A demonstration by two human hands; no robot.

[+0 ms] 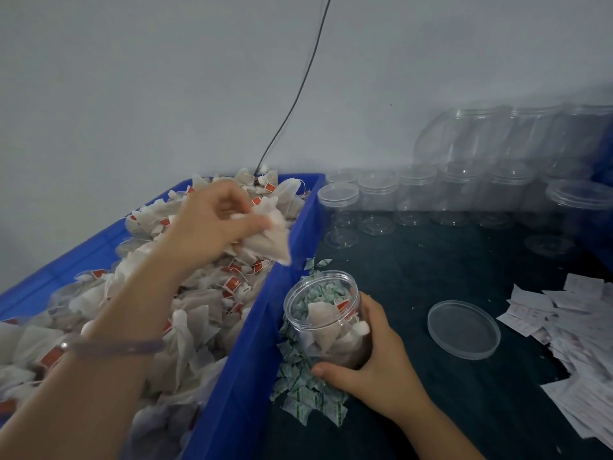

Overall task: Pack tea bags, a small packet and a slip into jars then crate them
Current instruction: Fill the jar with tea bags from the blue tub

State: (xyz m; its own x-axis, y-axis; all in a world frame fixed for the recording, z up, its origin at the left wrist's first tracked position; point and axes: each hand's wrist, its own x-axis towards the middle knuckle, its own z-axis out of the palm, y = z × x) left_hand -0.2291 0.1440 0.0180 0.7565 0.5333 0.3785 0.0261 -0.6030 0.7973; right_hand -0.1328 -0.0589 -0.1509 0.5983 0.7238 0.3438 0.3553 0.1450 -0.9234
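Head view: left hand [212, 224] above blue crate [238, 376], fingers clamped on tea bag bunch [265, 242], count unclear; right hand [374, 353] wraps open jar [323, 313] just right of crate, tea bags inside; green packets [305, 390] partly hidden behind jar; slips [580, 346] cut off by frame edge.

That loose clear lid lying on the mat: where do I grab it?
Take the lid by its raised rim, probably from above, pinching opposite edges. It lies flat and shallow on the mat, so a sideways approach finds little to hold, and paper slips crowd its right.
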